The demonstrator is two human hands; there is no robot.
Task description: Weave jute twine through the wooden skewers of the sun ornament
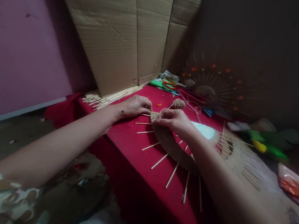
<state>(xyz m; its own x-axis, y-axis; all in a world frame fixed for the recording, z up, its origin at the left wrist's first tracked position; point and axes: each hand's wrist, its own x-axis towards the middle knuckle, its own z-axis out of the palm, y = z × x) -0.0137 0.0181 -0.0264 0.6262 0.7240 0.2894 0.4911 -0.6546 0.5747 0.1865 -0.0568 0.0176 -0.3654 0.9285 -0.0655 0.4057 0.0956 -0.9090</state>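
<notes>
A curved cardboard piece (171, 144) lies on the red cloth, thin wooden sticks (172, 174) fanning outward from it. Brown twine (153, 116) is wrapped round its far left end. My left hand (138, 106) is closed at that end, fingertips bent down against the wrapped part and a stick. From the right, my right hand (175, 122) pinches the twine beside the wrapping; its fingertips are partly hidden. Just behind my right hand sits a small ball of twine (178, 104). My right forearm covers part of the curved piece.
Loose sticks (112, 97) lie along the left back edge below a leaning cardboard sheet (116, 29). Red-handled scissors (170, 85) lie among clutter at the back. A decorated stick fan (217, 75) stands in shadow. An orange packet (292, 184) is at right.
</notes>
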